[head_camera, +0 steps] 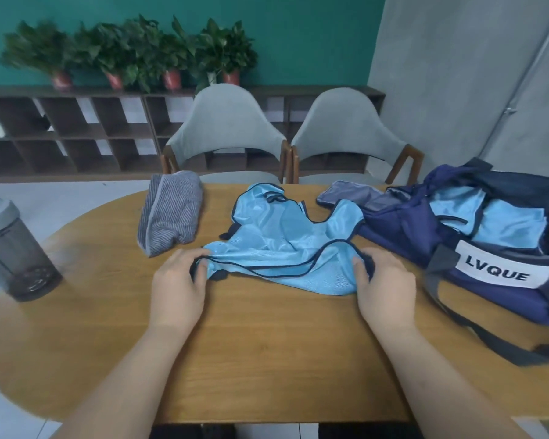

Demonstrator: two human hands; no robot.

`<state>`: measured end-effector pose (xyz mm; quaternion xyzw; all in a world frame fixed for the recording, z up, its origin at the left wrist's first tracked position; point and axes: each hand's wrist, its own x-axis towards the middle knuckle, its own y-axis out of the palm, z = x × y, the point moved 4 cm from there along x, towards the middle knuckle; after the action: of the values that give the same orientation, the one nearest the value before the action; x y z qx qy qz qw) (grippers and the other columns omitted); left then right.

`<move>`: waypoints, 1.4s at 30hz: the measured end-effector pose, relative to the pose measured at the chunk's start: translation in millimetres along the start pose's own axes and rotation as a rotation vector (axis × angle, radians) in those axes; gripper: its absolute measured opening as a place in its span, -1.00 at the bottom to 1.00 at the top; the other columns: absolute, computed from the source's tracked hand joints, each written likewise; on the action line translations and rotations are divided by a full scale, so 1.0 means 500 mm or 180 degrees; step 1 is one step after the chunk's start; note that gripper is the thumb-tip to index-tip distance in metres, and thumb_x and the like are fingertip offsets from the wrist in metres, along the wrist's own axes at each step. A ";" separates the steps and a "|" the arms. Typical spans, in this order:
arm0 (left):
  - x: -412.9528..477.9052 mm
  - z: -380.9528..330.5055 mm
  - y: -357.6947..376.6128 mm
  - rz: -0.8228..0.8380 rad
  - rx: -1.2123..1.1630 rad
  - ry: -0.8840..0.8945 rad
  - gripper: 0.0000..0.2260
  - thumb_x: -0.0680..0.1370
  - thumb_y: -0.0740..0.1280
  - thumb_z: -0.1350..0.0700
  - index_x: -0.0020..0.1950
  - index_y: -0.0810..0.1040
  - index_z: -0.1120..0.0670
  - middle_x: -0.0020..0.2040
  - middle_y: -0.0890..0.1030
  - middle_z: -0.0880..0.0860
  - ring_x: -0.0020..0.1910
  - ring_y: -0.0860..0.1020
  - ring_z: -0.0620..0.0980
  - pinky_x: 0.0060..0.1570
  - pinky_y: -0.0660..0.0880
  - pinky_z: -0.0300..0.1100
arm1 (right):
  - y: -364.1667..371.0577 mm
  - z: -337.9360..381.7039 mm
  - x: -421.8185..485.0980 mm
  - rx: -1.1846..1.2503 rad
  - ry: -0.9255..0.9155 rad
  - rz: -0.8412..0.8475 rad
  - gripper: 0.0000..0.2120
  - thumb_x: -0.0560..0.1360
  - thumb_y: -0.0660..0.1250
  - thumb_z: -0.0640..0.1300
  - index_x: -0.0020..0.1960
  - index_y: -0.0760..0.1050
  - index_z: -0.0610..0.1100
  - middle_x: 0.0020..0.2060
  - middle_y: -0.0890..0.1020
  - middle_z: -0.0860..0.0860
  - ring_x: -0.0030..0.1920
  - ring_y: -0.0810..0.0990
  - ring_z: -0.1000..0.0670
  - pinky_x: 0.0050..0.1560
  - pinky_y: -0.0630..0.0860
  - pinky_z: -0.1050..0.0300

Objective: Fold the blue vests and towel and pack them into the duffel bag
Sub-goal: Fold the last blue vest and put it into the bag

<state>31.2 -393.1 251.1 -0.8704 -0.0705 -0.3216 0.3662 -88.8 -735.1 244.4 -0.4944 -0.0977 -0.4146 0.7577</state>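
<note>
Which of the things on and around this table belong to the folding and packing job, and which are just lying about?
Belongs to the job: loose blue vest, gripped by left hand and right hand; striped towel; duffel bag with packed blue fabric inside.

Just lying about: grey shaker bottle; grey chairs; potted plants; shelf unit.

Left hand (pixel 178 289) and right hand (pixel 385 289) are bare; left forearm (pixel 124 372) and right forearm (pixel 441 372) are bare too, as far down as they show, fingers slightly blurred
</note>
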 end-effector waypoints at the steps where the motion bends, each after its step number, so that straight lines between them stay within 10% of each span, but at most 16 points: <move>1: 0.000 0.002 -0.003 -0.0048 -0.0005 -0.0057 -0.83 0.58 0.44 0.27 0.14 0.70 0.09 0.03 0.68 -0.03 -0.01 0.60 -0.05 0.05 0.40 -0.30 | -0.001 -0.001 0.001 0.0108 -0.0018 -0.0036 -0.82 0.60 0.42 -0.08 0.18 0.63 -0.09 0.02 0.70 -0.03 0.01 0.65 -0.18 0.03 0.56 -0.16; 16: 0.039 -0.023 -0.069 -0.0177 -0.0271 -0.0549 -0.92 0.54 0.54 0.17 0.01 0.72 0.05 -0.16 0.57 -0.06 -0.19 0.54 -0.23 -0.08 0.38 -0.31 | -0.066 -0.011 0.041 0.1369 0.0818 0.0067 -0.86 0.62 0.38 -0.15 0.11 0.66 0.04 -0.21 0.65 0.17 -0.17 0.58 0.26 -0.11 0.44 0.42; 20: 0.131 -0.052 -0.132 0.0038 -0.0167 -0.0433 -0.95 0.57 0.51 0.11 -0.01 0.69 -0.03 -0.14 0.58 -0.10 -0.18 0.55 -0.19 -0.10 0.44 -0.25 | -0.118 0.029 0.141 0.1649 0.0554 0.0083 -0.83 0.63 0.38 -0.11 0.14 0.67 0.09 -0.03 0.71 0.14 0.04 0.66 0.13 0.19 0.57 0.12; 34: 0.419 -0.222 -0.390 0.0657 -0.0181 -0.0272 -0.86 0.47 0.62 -0.02 -0.08 0.71 -0.08 -0.11 0.72 -0.05 -0.08 0.67 -0.08 -0.01 0.59 -0.13 | -0.340 0.197 0.454 0.1722 -0.0075 0.0065 -0.75 0.63 0.30 -0.20 0.03 0.67 0.11 0.02 0.73 0.17 0.08 0.68 0.03 0.22 0.59 0.01; 42: 0.512 -0.283 -0.455 0.1403 -0.0850 -0.0393 -0.80 0.65 0.39 -0.08 -0.01 0.76 -0.03 0.16 0.72 -0.11 0.13 0.69 -0.07 0.19 0.65 -0.05 | -0.425 0.247 0.545 0.2470 0.0410 0.0121 -0.79 0.66 0.26 -0.29 0.05 0.66 -0.10 -0.09 0.69 -0.02 -0.21 0.61 0.05 -0.38 0.51 0.35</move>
<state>78.4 -354.5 616.7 -0.9233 0.1417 -0.1868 0.3043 -37.2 -813.1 599.2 -0.1459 -0.1902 -0.3629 0.9005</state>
